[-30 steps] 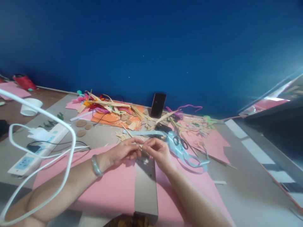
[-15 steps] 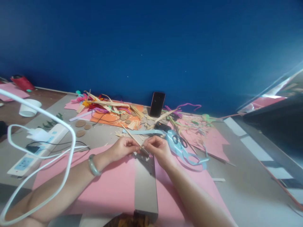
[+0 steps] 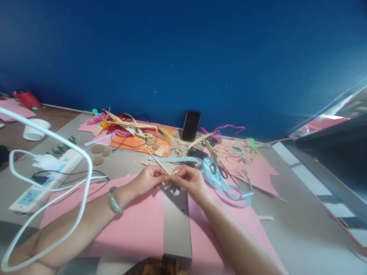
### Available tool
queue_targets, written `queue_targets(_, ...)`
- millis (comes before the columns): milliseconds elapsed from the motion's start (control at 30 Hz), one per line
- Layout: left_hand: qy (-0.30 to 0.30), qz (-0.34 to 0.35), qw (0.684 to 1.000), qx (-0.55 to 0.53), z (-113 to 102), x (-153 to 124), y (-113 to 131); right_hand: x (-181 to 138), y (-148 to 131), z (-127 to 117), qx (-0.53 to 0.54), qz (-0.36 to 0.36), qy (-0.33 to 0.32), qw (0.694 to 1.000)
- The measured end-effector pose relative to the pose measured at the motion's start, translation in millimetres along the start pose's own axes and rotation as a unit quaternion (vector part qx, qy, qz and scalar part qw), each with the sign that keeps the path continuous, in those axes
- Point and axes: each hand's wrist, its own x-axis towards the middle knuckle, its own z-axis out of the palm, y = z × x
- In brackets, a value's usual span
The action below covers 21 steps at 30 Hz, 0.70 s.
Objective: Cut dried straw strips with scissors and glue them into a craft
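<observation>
A thin pale strip of straw-like material [image 3: 158, 160] slants up and left from between my fingertips. My left hand [image 3: 150, 177] pinches it from the left, a jade-coloured bangle [image 3: 116, 199] on that wrist. Fingertips of my right hand [image 3: 191, 182] close on the same strip, meeting the left ones, and partly cover it. Below the hands lie small pale scraps [image 3: 174, 190]. Light blue ribbon [image 3: 210, 173] and black-handled scissors [image 3: 218, 170] rest just right of my right hand.
A phone [image 3: 191, 126] leans on the blue wall. Straw strips and pipe cleaners lie on orange paper [image 3: 126, 143]. Wooden discs [image 3: 98, 149], a power strip [image 3: 43, 183] and a looping white cable [image 3: 87, 183] are left. Pink sheets [image 3: 129, 229] cover the front.
The lower end of the strip, which poked out below my fingers, now shows less there, and a pale bit stands above my right fingertips. Both hands keep almost the same place.
</observation>
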Motion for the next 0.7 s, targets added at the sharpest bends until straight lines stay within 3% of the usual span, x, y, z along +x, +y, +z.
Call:
queue_targets(367,-0.011,-0.011,1.000,-0.004,1.2,-0.9,0.5,-1.3,0.1,3.0,0.021,0.079,-0.010,0.997)
queue_targets(700,-0.027,-0.031,0.999,-0.027,0.9,-2.4,-2.6,-1.4,-1.6,5.4,0.028,0.097,0.009,0.995)
